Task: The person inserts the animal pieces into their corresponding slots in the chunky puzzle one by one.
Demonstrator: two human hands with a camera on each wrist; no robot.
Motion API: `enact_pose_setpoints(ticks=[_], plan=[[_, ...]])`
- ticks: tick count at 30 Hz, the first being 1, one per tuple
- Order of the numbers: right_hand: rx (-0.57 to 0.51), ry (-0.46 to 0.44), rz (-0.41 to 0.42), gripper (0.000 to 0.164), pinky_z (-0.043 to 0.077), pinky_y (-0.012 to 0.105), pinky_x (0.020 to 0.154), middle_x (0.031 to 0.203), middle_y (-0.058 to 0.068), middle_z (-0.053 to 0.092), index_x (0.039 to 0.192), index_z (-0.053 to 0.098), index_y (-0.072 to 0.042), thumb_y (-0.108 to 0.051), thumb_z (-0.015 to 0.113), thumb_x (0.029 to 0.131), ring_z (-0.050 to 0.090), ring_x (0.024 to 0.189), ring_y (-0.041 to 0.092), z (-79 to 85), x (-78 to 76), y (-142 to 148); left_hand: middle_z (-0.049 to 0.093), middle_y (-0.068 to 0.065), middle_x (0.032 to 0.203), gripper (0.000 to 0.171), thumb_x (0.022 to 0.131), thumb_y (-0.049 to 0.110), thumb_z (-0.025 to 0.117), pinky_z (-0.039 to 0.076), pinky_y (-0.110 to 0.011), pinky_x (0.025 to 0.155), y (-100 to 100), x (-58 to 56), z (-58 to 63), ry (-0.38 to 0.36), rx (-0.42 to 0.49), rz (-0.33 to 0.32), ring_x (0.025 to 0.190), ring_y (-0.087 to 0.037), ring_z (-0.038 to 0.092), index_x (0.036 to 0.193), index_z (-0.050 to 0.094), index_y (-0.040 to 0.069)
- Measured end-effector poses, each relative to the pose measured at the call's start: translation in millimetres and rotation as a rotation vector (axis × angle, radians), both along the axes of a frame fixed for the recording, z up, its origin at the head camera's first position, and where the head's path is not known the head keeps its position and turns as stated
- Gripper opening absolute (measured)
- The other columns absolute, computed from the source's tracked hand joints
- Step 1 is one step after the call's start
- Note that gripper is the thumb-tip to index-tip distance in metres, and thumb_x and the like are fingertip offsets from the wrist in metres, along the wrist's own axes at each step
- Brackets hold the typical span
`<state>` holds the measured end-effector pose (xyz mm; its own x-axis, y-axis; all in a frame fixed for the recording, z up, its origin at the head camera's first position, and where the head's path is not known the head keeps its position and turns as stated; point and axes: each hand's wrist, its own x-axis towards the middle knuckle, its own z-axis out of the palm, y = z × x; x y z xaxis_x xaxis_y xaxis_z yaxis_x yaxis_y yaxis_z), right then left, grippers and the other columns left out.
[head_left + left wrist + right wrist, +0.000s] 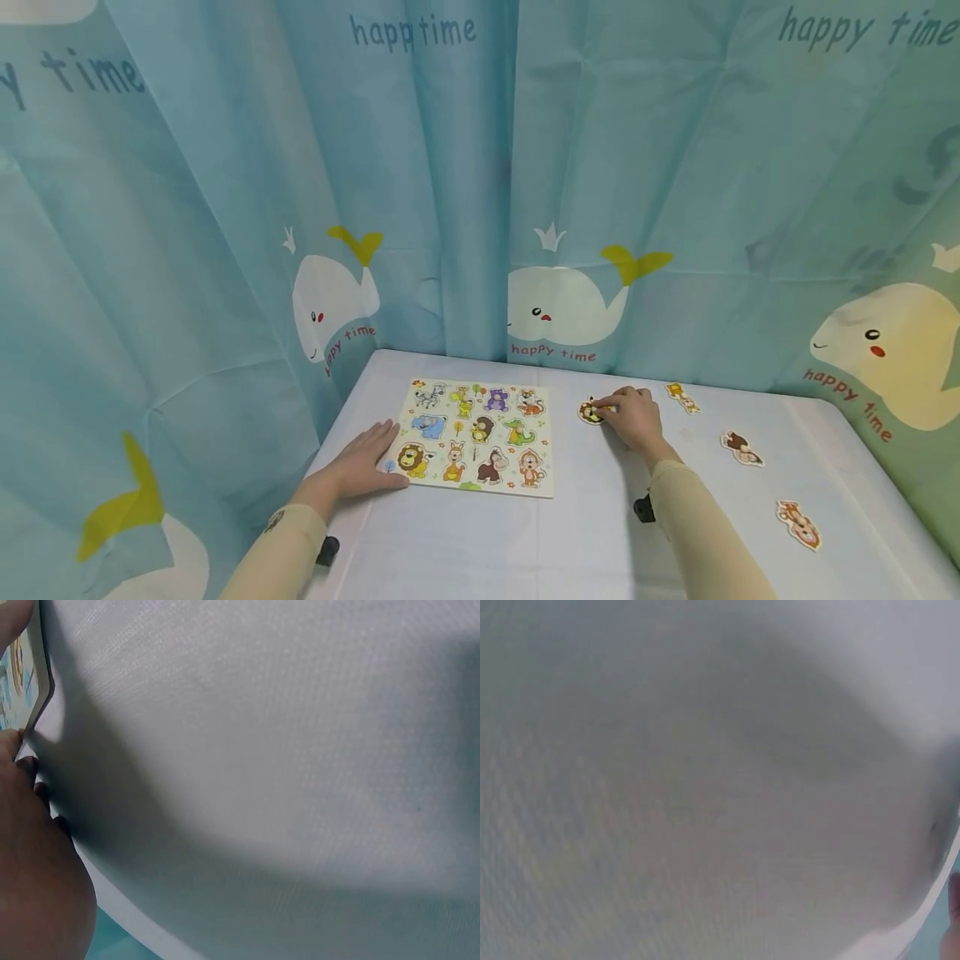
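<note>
In the head view a flat puzzle board printed with colourful animals lies on the table. My left hand rests at its lower left corner, fingers extended along the left edge and thumb at the front edge. In the left wrist view the fingers meet the edge of the board. Right of the board, my right hand pinches a lion puzzle piece between thumb and fingertips, partly covering it. The right wrist view holds mostly tablecloth, with a bit of hand at the edge.
Three loose animal pieces lie to the right: a yellow one near the back, a brown monkey-like one, and an orange-brown one nearer the front. A white cloth covers the table. Blue whale-print curtains hang behind and at the left.
</note>
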<state>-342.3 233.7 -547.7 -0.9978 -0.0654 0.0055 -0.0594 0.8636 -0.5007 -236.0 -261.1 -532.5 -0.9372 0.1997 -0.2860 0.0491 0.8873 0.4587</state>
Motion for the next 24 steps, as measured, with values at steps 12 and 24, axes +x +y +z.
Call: enact_pose_setpoints(ticks=[12, 24], plan=[[0.029, 0.138, 0.048, 0.016, 0.039, 0.060, 0.094, 0.115, 0.016, 0.062, 0.102, 0.082, -0.013, -0.026, 0.077, 0.094, 0.045, 0.116, 0.041, -2.7, 3.5, 0, 0.021, -0.014, 0.169, 0.111, 0.079, 0.062, 0.077, 0.017, -0.062, 0.122, 3, 1.1, 5.4, 0.012, 0.020, -0.010, 0.155, -0.040, 0.014, 0.162, 0.028, 0.008], [-0.042, 0.268, 0.073, 0.017, 0.041, 0.056, 0.091, 0.110, 0.011, 0.064, 0.094, 0.082, -0.013, -0.029, 0.081, 0.089, 0.047, 0.111, 0.036, 17.3, 10.0, -54, 0.022, -0.012, 0.169, 0.109, 0.077, 0.056, 0.081, 0.017, -0.064, 0.122, -1, -0.6, 5.5, -0.018, 0.047, 0.030, 0.155, -0.040, 0.015, 0.162, 0.030, 0.009]])
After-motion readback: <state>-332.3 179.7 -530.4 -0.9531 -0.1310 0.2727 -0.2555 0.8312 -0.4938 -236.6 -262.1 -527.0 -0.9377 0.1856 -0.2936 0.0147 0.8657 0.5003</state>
